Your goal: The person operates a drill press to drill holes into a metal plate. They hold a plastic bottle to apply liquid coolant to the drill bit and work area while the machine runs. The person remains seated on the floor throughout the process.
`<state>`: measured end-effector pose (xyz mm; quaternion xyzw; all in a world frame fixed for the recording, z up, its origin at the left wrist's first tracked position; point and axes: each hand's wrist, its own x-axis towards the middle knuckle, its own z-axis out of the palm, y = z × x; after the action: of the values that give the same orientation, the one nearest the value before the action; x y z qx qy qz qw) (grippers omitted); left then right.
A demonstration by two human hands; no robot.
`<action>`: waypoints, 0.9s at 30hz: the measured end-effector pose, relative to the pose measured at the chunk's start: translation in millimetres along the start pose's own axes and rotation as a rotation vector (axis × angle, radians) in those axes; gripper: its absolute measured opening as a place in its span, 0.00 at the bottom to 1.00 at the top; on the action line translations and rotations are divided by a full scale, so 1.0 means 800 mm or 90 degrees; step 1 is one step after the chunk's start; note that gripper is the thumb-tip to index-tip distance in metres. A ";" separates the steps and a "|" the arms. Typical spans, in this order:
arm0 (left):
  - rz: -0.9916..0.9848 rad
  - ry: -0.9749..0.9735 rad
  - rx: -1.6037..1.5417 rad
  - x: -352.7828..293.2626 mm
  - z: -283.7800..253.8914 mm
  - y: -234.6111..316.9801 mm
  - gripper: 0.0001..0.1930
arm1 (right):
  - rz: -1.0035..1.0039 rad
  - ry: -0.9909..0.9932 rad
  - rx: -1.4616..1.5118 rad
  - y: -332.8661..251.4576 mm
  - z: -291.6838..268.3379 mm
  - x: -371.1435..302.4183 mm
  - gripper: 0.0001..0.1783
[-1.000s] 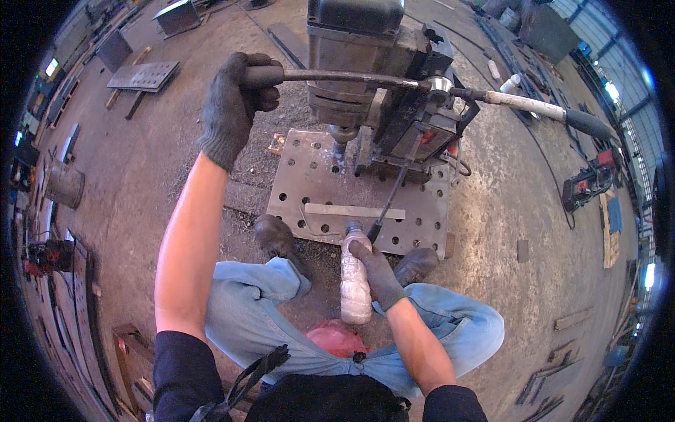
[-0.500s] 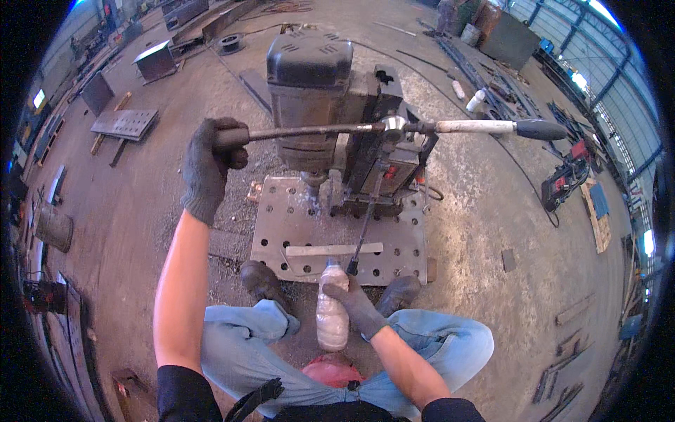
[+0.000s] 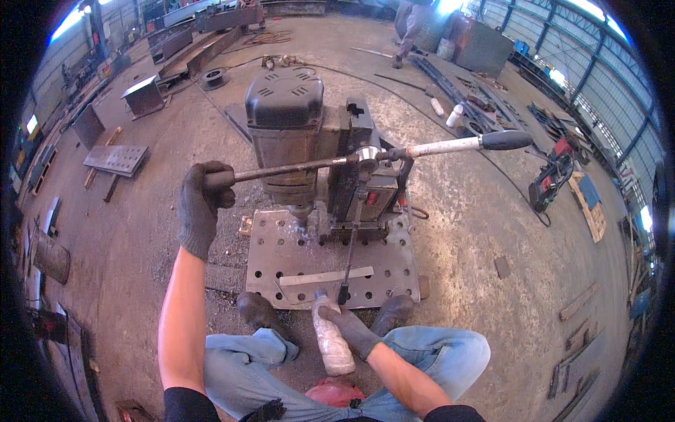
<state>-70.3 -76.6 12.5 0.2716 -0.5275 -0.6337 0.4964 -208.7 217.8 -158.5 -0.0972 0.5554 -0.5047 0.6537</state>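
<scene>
A magnetic-base drill (image 3: pixel 285 148) stands on a steel plate with rows of holes (image 3: pixel 261 271). My left hand (image 3: pixel 199 211), in a dark grey glove, is closed around the left end of the drill's feed handle (image 3: pixel 288 169). In my gloved right hand (image 3: pixel 353 330) is a clear, ridged plastic bottle (image 3: pixel 333 349), held between my knees with its neck tilted left toward the plate. Another spoke of the handle (image 3: pixel 354 239) points down, its dark tip close to the bottle's neck. A narrow metal strip (image 3: pixel 327 276) lies across the plate's near part.
My boots (image 3: pixel 261 311) flank the plate's near edge. Metal shavings lie left of it. A cable (image 3: pixel 485 158) runs behind the drill to a red-and-black machine (image 3: pixel 548 184) at right. Another person (image 3: pixel 408 32) stands far back. A holed steel plate (image 3: pixel 117 159) lies at left.
My view has shifted, so the drill sits lower and more to the left. The feed handle's left end has dipped slightly with my left hand. The bottle now leans with its neck to the left.
</scene>
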 end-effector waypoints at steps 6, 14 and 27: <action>0.024 0.008 0.022 0.002 0.002 -0.002 0.25 | -0.081 0.026 -0.009 0.018 -0.007 0.015 0.37; 0.020 -0.012 0.043 0.001 -0.003 0.001 0.24 | -0.232 0.028 -0.142 -0.002 0.005 0.000 0.32; 0.010 0.015 0.049 -0.008 0.014 0.014 0.12 | -0.275 0.056 -0.292 0.009 0.011 -0.006 0.40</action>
<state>-74.1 -65.6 24.9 0.2936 -0.5476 -0.6059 0.4968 -196.9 220.8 -157.3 -0.3358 0.6488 -0.4975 0.4676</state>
